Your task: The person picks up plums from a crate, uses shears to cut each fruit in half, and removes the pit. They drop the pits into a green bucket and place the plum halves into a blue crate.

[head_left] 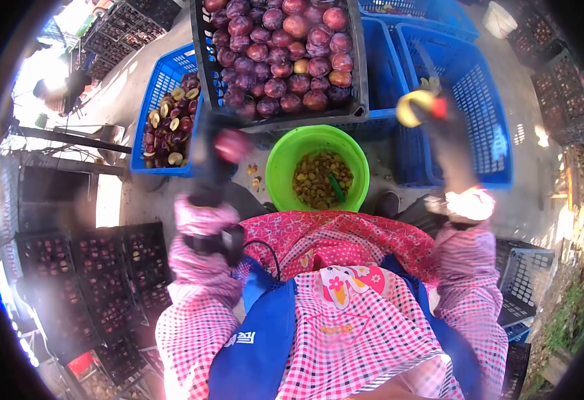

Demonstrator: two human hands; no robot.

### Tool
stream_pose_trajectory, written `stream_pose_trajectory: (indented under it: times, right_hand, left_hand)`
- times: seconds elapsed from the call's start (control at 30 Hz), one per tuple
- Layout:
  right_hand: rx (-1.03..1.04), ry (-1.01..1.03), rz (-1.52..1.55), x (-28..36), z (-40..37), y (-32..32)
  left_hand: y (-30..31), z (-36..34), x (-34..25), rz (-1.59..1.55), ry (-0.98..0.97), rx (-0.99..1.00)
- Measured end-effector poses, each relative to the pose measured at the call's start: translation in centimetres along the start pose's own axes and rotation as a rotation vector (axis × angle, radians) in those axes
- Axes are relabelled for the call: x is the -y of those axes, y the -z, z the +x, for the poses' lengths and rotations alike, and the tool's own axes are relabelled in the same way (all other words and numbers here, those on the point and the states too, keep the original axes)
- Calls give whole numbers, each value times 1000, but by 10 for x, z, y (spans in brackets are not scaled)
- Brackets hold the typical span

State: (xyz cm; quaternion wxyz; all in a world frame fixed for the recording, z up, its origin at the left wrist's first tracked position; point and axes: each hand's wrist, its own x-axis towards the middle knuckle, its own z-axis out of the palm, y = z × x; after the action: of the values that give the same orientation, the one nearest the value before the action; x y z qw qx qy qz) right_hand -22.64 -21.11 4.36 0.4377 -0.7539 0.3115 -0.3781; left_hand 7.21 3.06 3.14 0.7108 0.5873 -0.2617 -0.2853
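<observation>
My left hand (213, 150), dark-gloved and blurred, is closed around a red plum (232, 145), just right of a blue basket of plum halves (190, 168). My right hand (444, 130), also dark and smeared by motion, is over the near-left part of a larger blue basket (502, 143). At its fingers shows a yellow, curved piece (410, 109) with something red beside it; the blur hides exactly what they are. A few yellowish pieces (430, 83) lie in that basket. Between my hands stands a green tub (275, 167) holding plum stones (315, 177) and a green-handled tool (336, 187).
A black crate (362, 60) full of whole plums (275, 57) stands ahead, raised beside blue baskets (375, 53). Stacked crates of plums (95, 267) are at left, more crates (562, 93) at far right. A white bucket (499, 20) stands at back right.
</observation>
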Motion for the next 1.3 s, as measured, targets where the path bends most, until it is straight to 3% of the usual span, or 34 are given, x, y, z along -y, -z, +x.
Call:
stream_pose_trajectory:
  times: [0.03,0.1,0.13,0.2,0.23,0.27,0.3,0.33,0.43,0.5,0.57,0.6,0.67,0.73,0.8,0.87,0.93,0.97,1.0,1.03,1.07,1.1,1.13,1.17,1.2,1.27,1.3]
  right_hand:
    - [-57,-174,-347,5,10,31]
    - [-255,12,-657,18,19,62]
    - [-259,18,-657,18,20,63]
    - [-228,-66,-262,17,20,60]
    - [-211,-134,-307,30,15,47]
    - [-207,-103,-271,32,12,37]
    - [-159,-120,-350,30,6,27]
    - [-114,-135,-434,29,1,18]
    - [-77,5,-513,32,-11,10]
    - [-29,-152,-253,22,-18,9]
    - [21,-232,-259,28,-20,10]
    - [71,-316,-281,30,-20,10]
    - [42,-200,-279,20,-24,-6]
    - [90,-346,22,15,-37,-24]
    - [178,-325,239,29,-48,-48]
    - [170,-225,285,24,-61,-74]
    - [69,-266,294,12,-75,-94]
    - [98,-311,413,32,-75,-93]
    - [159,-520,655,30,-77,-100]
    - [42,-400,596,15,-86,-108]
    - [157,-386,507,3,-89,-98]
    - [177,-389,410,9,-93,-90]
    - [166,-603,656,21,-89,-89]
    - [229,-420,274,12,-86,-82]
    - [209,-288,237,4,-88,-82]
    - [249,-320,256,24,-89,-71]
    - [237,-216,171,17,-91,-73]
  left_hand:
    - [81,39,-10,261,37,-11]
    - [66,61,-53,1193,-598,-539]
    - [63,76,-46,1189,-604,-542]
    - [53,105,-12,886,-390,-35]
    - [20,111,3,1214,-436,-65]
    - [29,135,56,1343,-800,49]
    - [38,181,100,1600,-992,520]
    - [-6,156,105,1514,-257,176]
    - [-35,130,107,1449,-413,233]
    - [-32,136,96,1419,-486,279]
    - [-28,139,82,1275,-270,357]
    - [-31,138,76,1287,-278,343]
    - [-44,116,62,758,-342,232]
    - [-61,83,82,233,-5,343]
    - [-88,10,43,-41,182,468]
    - [-116,-29,42,-206,461,320]
    - [-124,-56,55,-124,369,278]
    - [-126,-60,30,-64,524,225]
    - [-123,-60,47,41,203,138]
    - [-127,-67,68,128,-96,57]
    - [-125,-75,67,-211,211,113]
    - [-119,-69,105,-296,461,-16]
    - [-114,-60,109,-451,555,65]
    - [-117,-59,85,-564,636,54]
    - [-90,-45,111,-905,453,677]
    - [-103,-56,89,-571,429,340]
    - [-106,-60,77,-584,439,346]
